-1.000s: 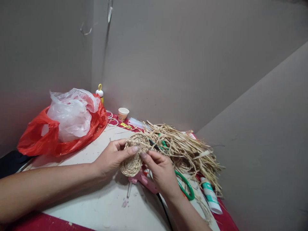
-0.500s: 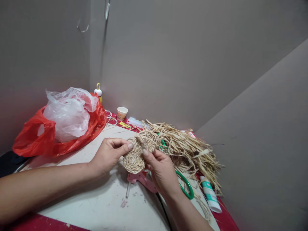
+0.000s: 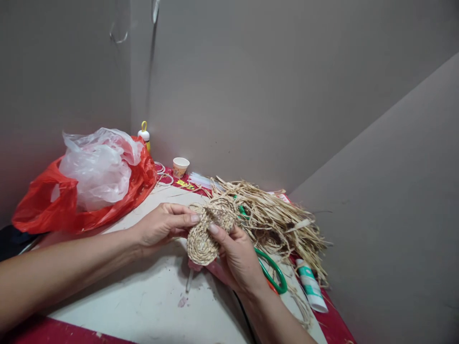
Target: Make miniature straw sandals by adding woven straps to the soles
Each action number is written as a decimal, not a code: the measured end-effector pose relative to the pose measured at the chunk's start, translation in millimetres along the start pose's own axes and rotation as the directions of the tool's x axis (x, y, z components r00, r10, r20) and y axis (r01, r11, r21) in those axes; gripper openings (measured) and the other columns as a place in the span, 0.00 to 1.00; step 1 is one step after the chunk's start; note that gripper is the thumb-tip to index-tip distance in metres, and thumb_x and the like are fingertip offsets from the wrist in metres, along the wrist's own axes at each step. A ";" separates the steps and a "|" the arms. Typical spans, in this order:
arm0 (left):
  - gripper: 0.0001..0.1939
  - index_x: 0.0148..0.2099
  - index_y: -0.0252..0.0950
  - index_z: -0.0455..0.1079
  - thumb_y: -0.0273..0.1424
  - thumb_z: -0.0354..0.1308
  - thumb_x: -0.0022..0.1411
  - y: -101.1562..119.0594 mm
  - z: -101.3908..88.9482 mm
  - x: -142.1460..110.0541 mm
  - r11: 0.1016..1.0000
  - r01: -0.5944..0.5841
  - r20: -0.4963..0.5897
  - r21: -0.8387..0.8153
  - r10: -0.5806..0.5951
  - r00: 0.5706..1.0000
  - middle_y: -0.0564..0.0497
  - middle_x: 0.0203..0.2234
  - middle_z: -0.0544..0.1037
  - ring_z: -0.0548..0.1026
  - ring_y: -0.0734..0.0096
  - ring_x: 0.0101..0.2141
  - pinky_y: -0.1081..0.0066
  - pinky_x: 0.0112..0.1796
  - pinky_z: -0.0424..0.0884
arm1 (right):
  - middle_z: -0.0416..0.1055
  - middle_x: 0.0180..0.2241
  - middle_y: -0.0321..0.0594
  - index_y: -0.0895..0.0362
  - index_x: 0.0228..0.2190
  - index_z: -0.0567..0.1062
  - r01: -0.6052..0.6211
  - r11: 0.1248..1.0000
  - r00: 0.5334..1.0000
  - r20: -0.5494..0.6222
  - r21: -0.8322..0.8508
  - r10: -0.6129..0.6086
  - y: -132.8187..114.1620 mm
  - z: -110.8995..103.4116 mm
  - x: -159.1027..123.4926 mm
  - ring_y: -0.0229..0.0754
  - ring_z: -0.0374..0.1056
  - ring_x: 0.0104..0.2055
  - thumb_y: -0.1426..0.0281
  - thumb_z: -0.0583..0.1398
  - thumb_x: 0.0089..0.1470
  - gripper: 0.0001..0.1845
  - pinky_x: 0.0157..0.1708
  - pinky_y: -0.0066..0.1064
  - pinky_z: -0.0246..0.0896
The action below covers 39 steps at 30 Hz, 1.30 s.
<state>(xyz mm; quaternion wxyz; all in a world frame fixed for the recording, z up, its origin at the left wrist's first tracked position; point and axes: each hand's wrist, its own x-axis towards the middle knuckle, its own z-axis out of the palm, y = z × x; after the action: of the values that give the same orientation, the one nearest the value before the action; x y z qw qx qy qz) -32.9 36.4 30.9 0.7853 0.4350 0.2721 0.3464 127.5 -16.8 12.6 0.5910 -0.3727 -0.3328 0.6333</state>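
A woven straw piece [image 3: 202,241], made of coiled braid in rounded lobes, is held up over the white board [image 3: 143,296]. My left hand [image 3: 163,228] pinches its left edge between thumb and fingers. On the right side, my right hand [image 3: 236,255] grips it with the thumb on top; the fingertips behind are hidden. Below the piece lies a pink glue gun [image 3: 195,265], mostly covered by the piece and my right hand, with a clear glue stick [image 3: 189,282] at its end.
Dried straw strands [image 3: 276,210] heap at the back right, near green scissors handles [image 3: 278,272] and a white-and-green tube [image 3: 311,286]. A red plastic bag [image 3: 46,200] with clear plastic [image 3: 96,172] sits left. A paper cup [image 3: 180,167] and bottle [image 3: 144,136] stand behind.
The woven piece has turned and shifted slightly to the right in my hands. My left thumb has moved from its middle to its left edge. The view has drifted a little.
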 end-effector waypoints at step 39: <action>0.09 0.27 0.32 0.70 0.31 0.65 0.52 -11.9 1.2 -4.0 0.985 -0.149 0.060 0.084 0.144 0.988 0.57 0.20 0.71 0.66 0.81 0.23 0.77 0.28 0.60 | 0.79 0.36 0.41 0.57 0.41 0.77 0.094 0.994 0.993 0.078 -0.048 -0.091 -1.7 2.9 -7.0 0.43 0.74 0.34 0.73 0.66 0.49 0.15 0.37 0.35 0.69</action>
<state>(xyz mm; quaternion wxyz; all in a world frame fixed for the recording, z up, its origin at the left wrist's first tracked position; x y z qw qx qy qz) -30.8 28.1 21.6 0.7447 0.4973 0.2334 0.3791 126.0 -23.6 16.0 0.5970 -0.3477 -0.3879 0.6101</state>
